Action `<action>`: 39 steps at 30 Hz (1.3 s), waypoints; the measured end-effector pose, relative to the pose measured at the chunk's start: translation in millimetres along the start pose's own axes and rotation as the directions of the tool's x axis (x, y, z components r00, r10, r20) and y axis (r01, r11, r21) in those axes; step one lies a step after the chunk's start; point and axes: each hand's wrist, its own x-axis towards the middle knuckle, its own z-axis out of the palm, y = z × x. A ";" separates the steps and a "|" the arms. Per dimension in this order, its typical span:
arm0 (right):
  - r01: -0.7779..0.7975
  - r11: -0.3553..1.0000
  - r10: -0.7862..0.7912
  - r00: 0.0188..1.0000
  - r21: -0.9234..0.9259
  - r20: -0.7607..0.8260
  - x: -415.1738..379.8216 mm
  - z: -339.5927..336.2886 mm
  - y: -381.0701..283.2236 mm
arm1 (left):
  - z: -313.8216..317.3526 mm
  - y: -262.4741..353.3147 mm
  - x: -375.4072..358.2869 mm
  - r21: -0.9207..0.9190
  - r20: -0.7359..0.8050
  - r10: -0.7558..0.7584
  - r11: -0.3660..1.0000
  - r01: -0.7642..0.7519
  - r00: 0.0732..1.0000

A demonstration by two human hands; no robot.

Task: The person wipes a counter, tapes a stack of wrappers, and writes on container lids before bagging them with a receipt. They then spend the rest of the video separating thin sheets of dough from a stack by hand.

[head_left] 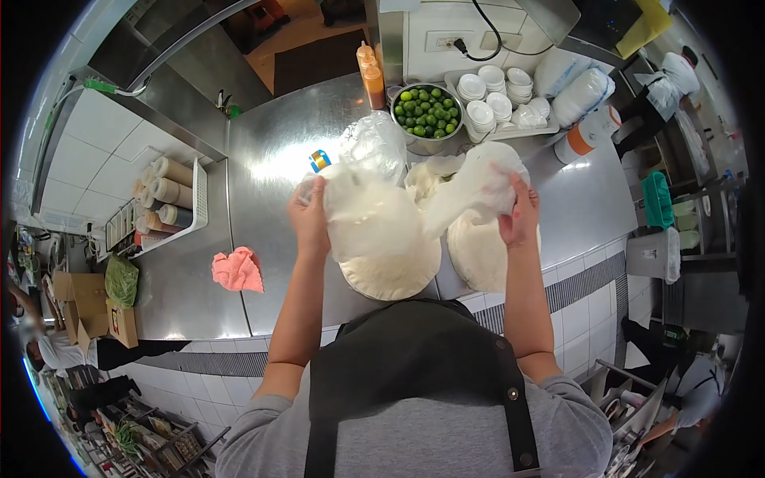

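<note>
My left hand pinches the edge of a thin, translucent whitish sheet, with the thumb on top. In my right hand, a crumpled translucent plastic bag is gripped and lifted. Below the sheet lies a round, pale, flat-topped stack, which looks like flatbread or dough. A second round pale stack sits to its right, partly covered by the bag and my right forearm. Between and behind them is a bunched pale bag. Clear crumpled plastic lies behind the sheet.
On the steel counter are a pink cloth, a blue-and-yellow tape roll, a pot of limes, orange sauce bottles and a tray of white cups. A bottle rack stands left. Other people work on both sides.
</note>
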 end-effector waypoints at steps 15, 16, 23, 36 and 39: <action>-0.186 0.980 0.195 0.970 -0.073 0.143 -29.3 -14.5 -66.5 | -4.4 -7.3 -13.5 0.098 0.143 0.015 0.995 -0.029 0.990; -0.195 0.981 0.196 0.973 -0.024 0.125 -32.9 -24.5 -67.0 | -6.6 -7.8 -13.3 0.100 0.148 0.012 0.995 -0.027 0.989; -0.430 0.800 0.268 0.880 -0.418 -0.392 -49.7 -185.1 -6.1 | -18.8 -27.3 -12.7 0.137 0.145 0.010 0.990 -0.030 0.989; -0.078 0.449 -0.032 0.994 -0.890 -0.103 -80.1 -180.3 11.9 | -6.6 -35.9 -24.4 0.217 0.234 0.008 0.974 -0.060 0.972; -0.008 0.365 -0.078 0.996 -0.931 -0.040 -73.1 -194.1 9.1 | -5.9 -36.2 -27.2 0.208 0.229 0.000 0.977 -0.049 0.974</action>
